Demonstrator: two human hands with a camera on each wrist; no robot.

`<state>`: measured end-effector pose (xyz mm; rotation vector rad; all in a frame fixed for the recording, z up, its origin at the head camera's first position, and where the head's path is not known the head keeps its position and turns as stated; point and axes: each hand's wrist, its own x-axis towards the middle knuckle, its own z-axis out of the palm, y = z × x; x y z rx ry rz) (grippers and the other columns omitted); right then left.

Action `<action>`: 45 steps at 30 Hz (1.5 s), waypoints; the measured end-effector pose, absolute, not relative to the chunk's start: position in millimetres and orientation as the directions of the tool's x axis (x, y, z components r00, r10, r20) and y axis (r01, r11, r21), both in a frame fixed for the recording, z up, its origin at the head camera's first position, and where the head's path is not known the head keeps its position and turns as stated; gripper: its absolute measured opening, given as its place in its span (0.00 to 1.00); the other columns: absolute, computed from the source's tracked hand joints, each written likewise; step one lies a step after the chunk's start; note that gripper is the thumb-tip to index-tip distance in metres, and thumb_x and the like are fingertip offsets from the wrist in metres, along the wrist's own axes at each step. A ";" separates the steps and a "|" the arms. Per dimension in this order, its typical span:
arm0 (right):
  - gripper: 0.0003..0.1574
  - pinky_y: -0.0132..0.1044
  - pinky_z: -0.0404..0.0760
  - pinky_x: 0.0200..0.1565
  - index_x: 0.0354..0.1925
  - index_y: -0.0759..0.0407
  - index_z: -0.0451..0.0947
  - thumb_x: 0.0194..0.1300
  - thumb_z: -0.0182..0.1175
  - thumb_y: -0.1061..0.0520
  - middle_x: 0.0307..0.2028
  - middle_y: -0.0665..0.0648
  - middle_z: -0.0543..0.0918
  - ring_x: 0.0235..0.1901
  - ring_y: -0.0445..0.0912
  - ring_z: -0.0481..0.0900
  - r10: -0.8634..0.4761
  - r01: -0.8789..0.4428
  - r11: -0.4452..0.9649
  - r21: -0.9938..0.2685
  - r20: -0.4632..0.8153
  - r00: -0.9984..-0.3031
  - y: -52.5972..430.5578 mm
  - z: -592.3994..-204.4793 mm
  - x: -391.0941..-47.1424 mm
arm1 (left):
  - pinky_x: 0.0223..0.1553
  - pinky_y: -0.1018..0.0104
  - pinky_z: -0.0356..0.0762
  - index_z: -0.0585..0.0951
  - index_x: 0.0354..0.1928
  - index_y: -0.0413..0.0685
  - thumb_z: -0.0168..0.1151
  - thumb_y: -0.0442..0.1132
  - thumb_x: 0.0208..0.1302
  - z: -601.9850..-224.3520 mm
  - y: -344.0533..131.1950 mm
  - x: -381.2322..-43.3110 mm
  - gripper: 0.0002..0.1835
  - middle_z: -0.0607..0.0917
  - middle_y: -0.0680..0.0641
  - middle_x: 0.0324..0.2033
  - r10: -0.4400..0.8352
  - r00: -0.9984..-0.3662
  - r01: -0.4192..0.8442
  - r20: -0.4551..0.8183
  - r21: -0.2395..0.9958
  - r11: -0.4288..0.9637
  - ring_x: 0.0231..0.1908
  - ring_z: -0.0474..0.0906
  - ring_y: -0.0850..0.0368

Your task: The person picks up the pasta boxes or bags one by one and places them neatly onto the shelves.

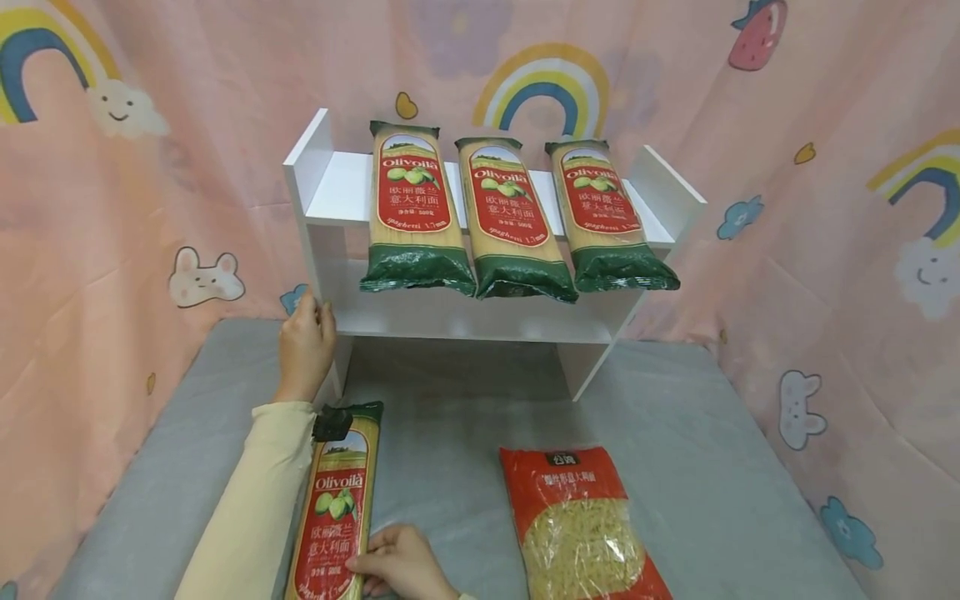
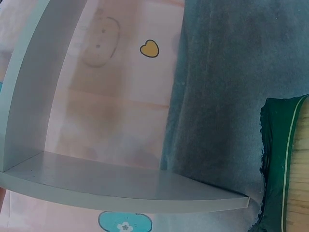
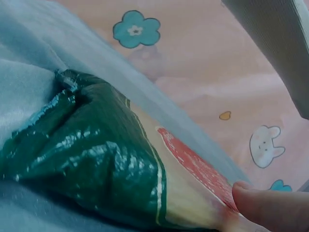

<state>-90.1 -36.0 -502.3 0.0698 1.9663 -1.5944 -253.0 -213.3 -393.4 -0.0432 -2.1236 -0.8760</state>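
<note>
My left hand [image 1: 306, 346] grips the left side panel of a white two-tier shelf [image 1: 480, 312], fingers curled at its front edge. In the left wrist view the shelf's boards [image 2: 120, 186] cross the frame, the hand almost out of sight. Below that arm, a spaghetti pack [image 1: 330, 508] with a red label and green ends lies on the grey cloth. My right hand [image 1: 405, 560] pinches its right edge, thumb on the label. The right wrist view shows the thumb [image 3: 270, 205] by the red label and the pack's crinkled green end [image 3: 96, 150].
Three more spaghetti packs [image 1: 416, 187] lean in a row on the top tier, their lower ends jutting past its front. A red bag of spiral pasta [image 1: 581, 533] lies on the grey cloth [image 1: 675, 442] at right. A pink patterned curtain [image 1: 225, 167] surrounds the surface.
</note>
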 end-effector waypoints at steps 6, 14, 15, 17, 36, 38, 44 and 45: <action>0.07 0.30 0.76 0.18 0.25 0.63 0.80 0.52 0.70 0.62 0.15 0.52 0.80 0.11 0.37 0.72 -0.303 0.365 0.238 -0.900 -0.426 -0.852 -40.7 -508.0 -87.5 | 0.26 0.45 0.75 0.70 0.34 0.29 0.50 0.30 0.69 -394.7 -212.5 -253.2 0.08 0.77 0.29 0.25 -0.258 -0.660 0.314 0.705 0.572 0.758 0.27 0.79 0.33; 0.07 0.31 0.73 0.22 0.24 0.62 0.78 0.50 0.68 0.62 0.17 0.48 0.76 0.18 0.37 0.73 -0.334 0.212 0.287 -0.934 -0.305 -0.892 -41.8 -507.5 -88.7 | 0.25 0.45 0.74 0.70 0.32 0.30 0.51 0.30 0.69 -394.6 -211.4 -253.5 0.08 0.77 0.30 0.23 -0.259 -0.661 0.314 0.704 0.573 0.757 0.25 0.78 0.34; 0.07 0.32 0.74 0.23 0.24 0.61 0.78 0.50 0.68 0.61 0.18 0.48 0.77 0.19 0.38 0.74 -0.332 0.215 0.295 -0.931 -0.311 -0.890 -42.1 -507.4 -89.0 | 0.25 0.45 0.74 0.70 0.32 0.30 0.51 0.30 0.69 -394.3 -211.3 -253.3 0.08 0.77 0.30 0.23 -0.257 -0.660 0.317 0.706 0.572 0.756 0.25 0.78 0.34; 0.07 0.33 0.77 0.25 0.26 0.61 0.78 0.51 0.68 0.61 0.19 0.49 0.78 0.21 0.39 0.76 -0.327 0.246 0.285 -0.927 -0.335 -0.884 -42.7 -507.4 -89.5 | 0.25 0.45 0.75 0.70 0.33 0.30 0.50 0.30 0.69 -394.0 -211.2 -253.5 0.08 0.77 0.30 0.23 -0.254 -0.659 0.321 0.708 0.570 0.756 0.25 0.79 0.34; 0.17 0.43 0.82 0.34 0.42 0.68 0.74 0.53 0.66 0.68 0.30 0.58 0.84 0.32 0.53 0.85 -0.404 0.369 0.138 -0.919 -0.393 -0.826 -54.0 -510.8 -94.7 | 0.29 0.43 0.76 0.71 0.37 0.28 0.50 0.30 0.69 -396.2 -212.2 -253.6 0.08 0.79 0.28 0.27 -0.262 -0.658 0.313 0.706 0.573 0.758 0.30 0.80 0.32; 0.19 0.42 0.82 0.34 0.43 0.67 0.74 0.52 0.67 0.67 0.30 0.57 0.84 0.31 0.52 0.84 -0.413 0.349 0.159 -0.924 -0.383 -0.826 -53.9 -510.9 -94.4 | 0.28 0.43 0.76 0.71 0.36 0.28 0.50 0.30 0.69 -396.6 -212.1 -253.7 0.08 0.78 0.28 0.26 -0.264 -0.656 0.317 0.707 0.575 0.754 0.29 0.79 0.32; 0.26 0.41 0.82 0.35 0.48 0.66 0.71 0.50 0.69 0.68 0.33 0.56 0.84 0.33 0.50 0.84 -0.441 0.341 0.069 -0.938 -0.335 -0.832 -53.1 -512.2 -91.5 | 0.25 0.45 0.74 0.70 0.35 0.29 0.50 0.30 0.69 -396.2 -212.2 -255.4 0.08 0.77 0.30 0.23 -0.266 -0.646 0.323 0.715 0.572 0.754 0.24 0.78 0.34; 0.26 0.41 0.82 0.36 0.48 0.67 0.71 0.50 0.68 0.69 0.34 0.57 0.84 0.34 0.51 0.84 -0.443 0.348 0.043 -0.937 -0.330 -0.834 -52.4 -512.8 -90.9 | 0.25 0.45 0.73 0.70 0.35 0.29 0.50 0.30 0.69 -396.0 -212.2 -255.3 0.08 0.77 0.30 0.23 -0.266 -0.646 0.322 0.716 0.571 0.755 0.24 0.78 0.34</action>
